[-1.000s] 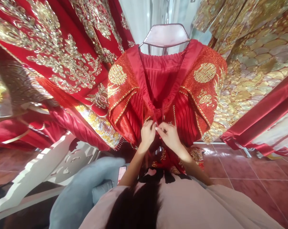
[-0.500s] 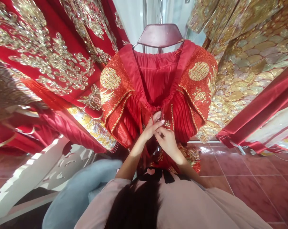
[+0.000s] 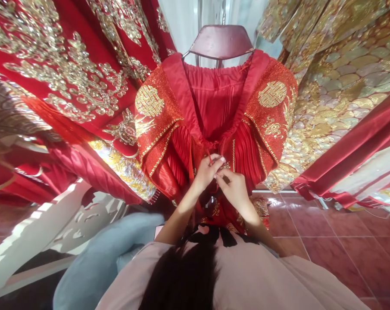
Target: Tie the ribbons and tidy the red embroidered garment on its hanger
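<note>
A red pleated garment with gold-embroidered panels [image 3: 214,112] hangs on a dark wooden hanger [image 3: 221,41] in front of me. Both my hands meet at its front closure, below the V of the satin collar. My left hand [image 3: 205,171] pinches a thin red tie cord [image 3: 209,157] between its fingertips. My right hand [image 3: 234,186] is closed just beside it, fingertips touching the left hand's fingers and pinching the same cord area. What lies under the right fingers is partly hidden.
Red and gold embroidered robes [image 3: 68,77] hang close at the left, and gold scale-patterned fabric [image 3: 337,73] with red satin trim [image 3: 346,155] at the right. A white carved furniture piece [image 3: 46,232] sits at lower left. The floor is red tile [image 3: 343,254].
My hands rose slightly on the garment's front. The left fingers, curled a second ago, now stretch over the right hand while pinching the red cord.
</note>
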`<control>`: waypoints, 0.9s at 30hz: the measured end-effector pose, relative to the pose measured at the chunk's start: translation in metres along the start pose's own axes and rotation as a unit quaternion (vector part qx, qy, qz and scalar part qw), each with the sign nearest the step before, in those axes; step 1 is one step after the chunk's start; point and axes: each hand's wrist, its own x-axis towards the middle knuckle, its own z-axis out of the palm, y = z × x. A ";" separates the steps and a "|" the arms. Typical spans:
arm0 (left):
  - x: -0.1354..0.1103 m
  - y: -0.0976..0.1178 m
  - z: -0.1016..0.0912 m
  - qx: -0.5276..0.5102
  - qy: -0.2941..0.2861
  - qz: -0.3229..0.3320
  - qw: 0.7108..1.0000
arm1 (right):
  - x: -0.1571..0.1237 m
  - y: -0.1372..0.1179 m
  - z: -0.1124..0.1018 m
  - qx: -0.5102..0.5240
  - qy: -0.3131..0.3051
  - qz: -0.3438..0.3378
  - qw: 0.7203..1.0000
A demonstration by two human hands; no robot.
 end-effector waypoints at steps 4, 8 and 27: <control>-0.014 0.003 -0.004 0.027 0.052 0.062 0.996 | 0.005 0.004 -0.004 0.043 0.035 0.031 0.998; -0.026 0.008 -0.007 0.195 0.111 0.103 0.969 | 0.019 0.012 0.005 0.132 0.090 0.059 0.985; -0.029 0.007 -0.018 0.127 0.010 0.121 0.985 | 0.033 -0.006 0.024 0.435 0.092 0.097 0.890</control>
